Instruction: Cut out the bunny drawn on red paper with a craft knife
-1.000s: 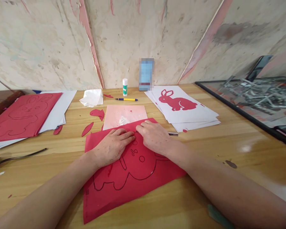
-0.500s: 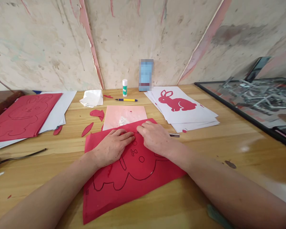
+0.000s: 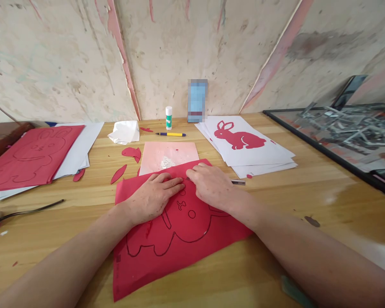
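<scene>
A sheet of red paper (image 3: 192, 239) with a rabbit outlined in black lies slantwise on the table in front of me. My left hand (image 3: 158, 192) rests flat on its upper part, fingers stretched toward the right hand. My right hand (image 3: 208, 184) is closed near the upper edge of the sheet, its fingertips close to my left fingers. From behind it sticks out the silver handle end of a slim craft knife (image 3: 239, 182); my fingers hide its blade. A pale pink mat (image 3: 170, 149) with white scraps is partly under the red sheet.
At the back stand a glue stick (image 3: 168, 118) and a blurred blue box (image 3: 196, 102), with a yellow-and-blue pen (image 3: 171, 134) nearby. White sheets (image 3: 259, 160) bearing a red rabbit cutout lie right; red paper (image 3: 35, 158) lies left. Red scraps (image 3: 118, 174) and crumpled white paper (image 3: 124, 131) are around.
My right hand has shifted slightly right and downward along the red paper, the silver handle moving with it. My left hand stays pressed on the sheet. The whole view has drifted a little.
</scene>
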A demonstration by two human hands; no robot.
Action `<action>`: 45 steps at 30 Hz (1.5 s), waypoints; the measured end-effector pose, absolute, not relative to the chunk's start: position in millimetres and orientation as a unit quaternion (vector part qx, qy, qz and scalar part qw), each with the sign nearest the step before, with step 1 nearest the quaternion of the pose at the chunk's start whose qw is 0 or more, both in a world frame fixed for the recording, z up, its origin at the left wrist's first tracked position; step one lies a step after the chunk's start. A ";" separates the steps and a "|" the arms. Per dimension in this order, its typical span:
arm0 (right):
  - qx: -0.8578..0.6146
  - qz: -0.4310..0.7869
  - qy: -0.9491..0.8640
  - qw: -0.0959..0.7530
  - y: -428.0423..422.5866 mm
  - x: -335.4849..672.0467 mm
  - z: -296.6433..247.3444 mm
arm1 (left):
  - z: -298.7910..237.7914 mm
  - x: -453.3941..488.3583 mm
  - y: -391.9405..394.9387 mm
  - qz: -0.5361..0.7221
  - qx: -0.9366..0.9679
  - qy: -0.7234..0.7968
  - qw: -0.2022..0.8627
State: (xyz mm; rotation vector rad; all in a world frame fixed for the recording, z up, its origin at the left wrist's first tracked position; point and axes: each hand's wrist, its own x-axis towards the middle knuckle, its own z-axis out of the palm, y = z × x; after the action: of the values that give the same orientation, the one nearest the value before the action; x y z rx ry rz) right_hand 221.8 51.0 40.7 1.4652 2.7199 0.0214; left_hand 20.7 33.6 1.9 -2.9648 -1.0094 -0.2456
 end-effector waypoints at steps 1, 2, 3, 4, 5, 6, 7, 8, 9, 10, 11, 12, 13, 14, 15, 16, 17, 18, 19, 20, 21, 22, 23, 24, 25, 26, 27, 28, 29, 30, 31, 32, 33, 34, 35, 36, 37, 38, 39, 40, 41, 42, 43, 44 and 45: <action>0.475 0.006 0.879 0.028 50.7 221.9 41.4 | 1.8 20.7 33.6 -0.079 -0.944 -0.321 0.000; 0.476 0.005 0.879 0.030 50.5 222.1 42.1 | 1.7 20.7 33.6 -0.080 -0.944 -0.321 -0.001; 0.477 0.005 0.879 0.032 50.4 222.2 42.6 | 1.5 20.7 33.6 -0.081 -0.944 -0.321 -0.002; 0.477 0.004 0.878 0.033 50.4 222.4 43.1 | 1.3 20.7 33.7 -0.081 -0.943 -0.322 -0.003; 0.477 0.003 0.878 0.033 50.6 222.7 43.4 | 1.2 20.7 33.7 -0.081 -0.943 -0.322 -0.004; 0.477 0.001 0.878 0.033 50.9 223.0 43.6 | 1.2 20.6 33.8 -0.080 -0.943 -0.323 -0.005; 0.478 0.000 0.878 0.032 51.3 223.4 43.6 | 1.3 20.6 33.8 -0.079 -0.943 -0.323 -0.005; 0.479 -0.001 0.877 0.031 51.8 223.9 43.5 | 1.5 20.6 33.7 -0.079 -0.943 -0.324 -0.006; 0.479 -0.002 0.877 0.030 52.4 224.5 43.2 | 1.7 20.6 33.6 -0.078 -0.943 -0.325 -0.006; 0.480 -0.002 0.877 0.029 52.9 225.1 42.9 | 1.9 20.6 33.6 -0.078 -0.942 -0.325 -0.006; 0.481 -0.003 0.876 0.029 53.4 225.7 42.5 | 2.0 20.5 33.5 -0.078 -0.943 -0.325 -0.007; 0.483 -0.005 0.875 0.029 53.9 226.3 42.2 | 2.0 20.4 33.6 -0.077 -0.943 -0.325 -0.007; 0.485 -0.006 0.874 0.030 54.3 226.9 41.8 | 1.9 20.2 33.6 -0.076 -0.943 -0.325 -0.008; 0.486 -0.006 0.873 0.031 54.6 227.5 41.5 | 1.6 20.0 33.7 -0.076 -0.943 -0.324 -0.008; 0.486 -0.004 0.873 0.030 54.7 228.1 41.3 | 1.2 19.7 33.9 -0.075 -0.943 -0.324 -0.007; 0.486 -0.003 0.874 0.029 54.9 228.7 41.1 | 0.7 19.5 34.1 -0.074 -0.943 -0.324 -0.006; 0.486 -0.001 0.874 0.029 55.0 229.3 41.0 | 0.2 19.2 34.3 -0.072 -0.943 -0.324 -0.005; 0.485 0.001 0.874 0.029 55.2 229.8 41.0 | -0.2 19.0 34.5 -0.071 -0.943 -0.324 -0.004; 0.485 0.001 0.874 0.031 55.5 230.4 41.0 | -0.6 18.9 34.7 -0.070 -0.944 -0.323 -0.004; 0.486 0.001 0.874 0.035 55.8 230.8 41.1 | -0.8 18.8 34.8 -0.069 -0.944 -0.323 -0.004; 0.485 0.001 0.874 0.041 56.2 231.1 41.3 | -0.8 18.8 34.9 -0.069 -0.944 -0.323 -0.004; 0.484 0.001 0.874 0.047 56.7 231.3 41.5 | -0.7 18.8 35.0 -0.070 -0.944 -0.322 -0.005; 0.483 0.001 0.874 0.055 57.1 231.4 41.7 | -0.6 18.9 34.9 -0.072 -0.944 -0.322 -0.006; 0.482 0.002 0.874 0.062 57.5 231.4 42.1 | -0.3 19.0 34.8 -0.073 -0.944 -0.322 -0.007; 0.482 0.002 0.873 0.068 57.7 231.3 42.4 | 0.0 19.1 34.6 -0.075 -0.944 -0.322 -0.008; 0.482 0.004 0.873 0.072 57.7 231.2 42.9 | 0.3 19.2 34.4 -0.076 -0.943 -0.322 -0.010; 0.481 0.006 0.874 0.072 57.6 231.2 43.4 | 0.5 19.2 34.2 -0.078 -0.943 -0.323 -0.011; 0.480 0.008 0.874 0.070 57.3 231.1 44.1 | 0.6 19.2 34.1 -0.079 -0.943 -0.323 -0.012; 0.480 0.010 0.875 0.068 56.9 231.1 44.7 | 0.6 19.1 34.0 -0.079 -0.943 -0.323 -0.013; 0.479 0.011 0.875 0.065 56.5 231.2 45.4 | 0.5 19.0 34.0 -0.078 -0.943 -0.323 -0.013; 0.478 0.011 0.876 0.064 56.0 231.2 46.1 | 0.2 18.8 34.1 -0.078 -0.943 -0.323 -0.013; 0.476 0.012 0.877 0.063 55.6 231.3 46.7 | -0.2 18.7 34.3 -0.079 -0.943 -0.322 -0.012; 0.475 0.011 0.878 0.064 55.2 231.4 47.3 | -0.6 18.5 34.5 -0.079 -0.943 -0.322 -0.011; 0.474 0.009 0.878 0.065 54.9 231.4 47.8 | -1.0 18.3 34.7 -0.080 -0.943 -0.322 -0.010; 0.474 0.009 0.878 0.066 54.7 231.5 48.2 | -1.2 18.2 34.8 -0.082 -0.943 -0.322 -0.010; 0.473 0.009 0.878 0.066 54.5 231.6 48.6 | -1.3 18.2 34.9 -0.083 -0.943 -0.322 -0.010; 0.472 0.010 0.879 0.065 54.3 231.7 48.8 | -1.2 18.2 35.0 -0.083 -0.943 -0.322 -0.010; 0.471 0.010 0.880 0.064 54.2 231.8 49.0 | -1.0 18.2 34.9 -0.083 -0.943 -0.322 -0.012; 0.471 0.011 0.880 0.063 54.1 231.9 49.1 | -0.7 18.3 34.8 -0.084 -0.943 -0.321 -0.013; 0.471 0.011 0.880 0.063 54.1 232.1 49.1 | -0.5 18.3 34.7 -0.085 -0.943 -0.321 -0.014; 0.472 0.010 0.879 0.064 54.1 232.2 49.1 | -0.4 18.4 34.6 -0.086 -0.943 -0.320 -0.014; 0.473 0.009 0.879 0.065 54.2 232.4 48.9 | -0.4 18.4 34.5 -0.087 -0.943 -0.320 -0.014; 0.472 0.010 0.879 0.065 54.3 232.5 48.8 | -0.4 18.4 34.4 -0.087 -0.943 -0.320 -0.013; 0.471 0.012 0.880 0.064 54.4 232.6 48.6 | -0.6 18.5 34.3 -0.086 -0.943 -0.320 -0.013; 0.468 0.015 0.881 0.062 54.4 232.7 48.5 | -0.8 18.4 34.3 -0.085 -0.943 -0.320 -0.012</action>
State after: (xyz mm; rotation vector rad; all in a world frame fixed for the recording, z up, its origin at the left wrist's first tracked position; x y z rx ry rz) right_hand 232.7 54.4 48.5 1.4154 2.6640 0.0443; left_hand 18.4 34.3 -0.8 -2.9866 -1.0133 -0.2696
